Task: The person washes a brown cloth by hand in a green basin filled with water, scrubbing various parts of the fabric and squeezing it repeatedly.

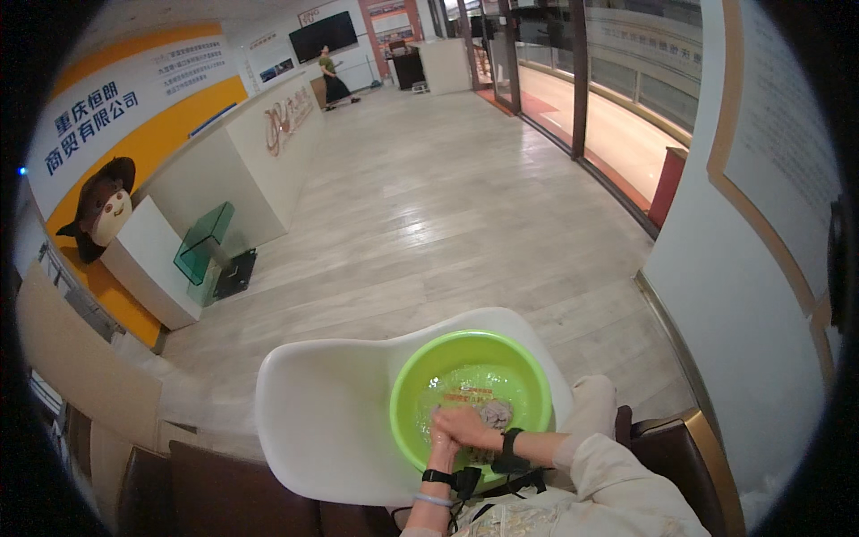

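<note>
A bright green plastic basin holds shallow, bubbly water and rests on a white moulded chair. Over the basin my two hands are pressed together. My left hand comes up from below, its fingers partly covered by the other hand. My right hand is closed across it from the right. A wet, crumpled greyish cloth bulges out beside my right hand, and more of it shows below the wrist. What lies between the palms is hidden. Both wrists wear black straps, and the left has a pale bangle.
Brown padded seats are close on the near side. Further left are a glass stand, a white counter and a mascot figure. A person walks at the back. Glass doors and a white wall line the right.
</note>
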Action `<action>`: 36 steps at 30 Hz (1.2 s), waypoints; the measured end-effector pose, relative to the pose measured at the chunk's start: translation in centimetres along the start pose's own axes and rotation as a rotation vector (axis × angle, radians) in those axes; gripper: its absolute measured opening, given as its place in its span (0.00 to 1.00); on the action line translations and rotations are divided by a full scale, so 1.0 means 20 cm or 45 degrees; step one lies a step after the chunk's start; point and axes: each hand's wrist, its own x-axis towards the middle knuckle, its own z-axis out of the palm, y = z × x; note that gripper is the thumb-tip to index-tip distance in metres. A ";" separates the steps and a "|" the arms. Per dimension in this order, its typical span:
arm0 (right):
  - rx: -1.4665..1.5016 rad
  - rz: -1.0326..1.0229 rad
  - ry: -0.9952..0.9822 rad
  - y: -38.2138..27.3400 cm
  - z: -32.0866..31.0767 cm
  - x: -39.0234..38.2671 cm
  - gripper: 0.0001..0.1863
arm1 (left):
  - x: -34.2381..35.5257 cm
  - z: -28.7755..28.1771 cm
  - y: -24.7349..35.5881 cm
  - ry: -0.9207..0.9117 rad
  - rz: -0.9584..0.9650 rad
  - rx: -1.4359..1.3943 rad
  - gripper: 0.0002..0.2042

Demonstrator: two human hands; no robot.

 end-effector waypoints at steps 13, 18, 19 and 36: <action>0.137 0.564 -0.092 0.17 -0.08 0.05 0.18 | -0.10 0.14 0.02 0.132 -0.076 0.264 0.21; 0.028 0.703 -0.173 0.40 -0.11 0.11 0.27 | -0.10 0.16 0.08 0.186 0.114 0.434 0.18; 0.002 0.807 -0.188 0.50 -0.10 0.13 0.27 | -0.08 0.15 0.12 0.249 0.209 0.710 0.17; -0.436 0.439 -0.550 0.36 -0.01 0.00 0.12 | -0.02 -0.04 0.02 0.481 0.382 1.121 0.23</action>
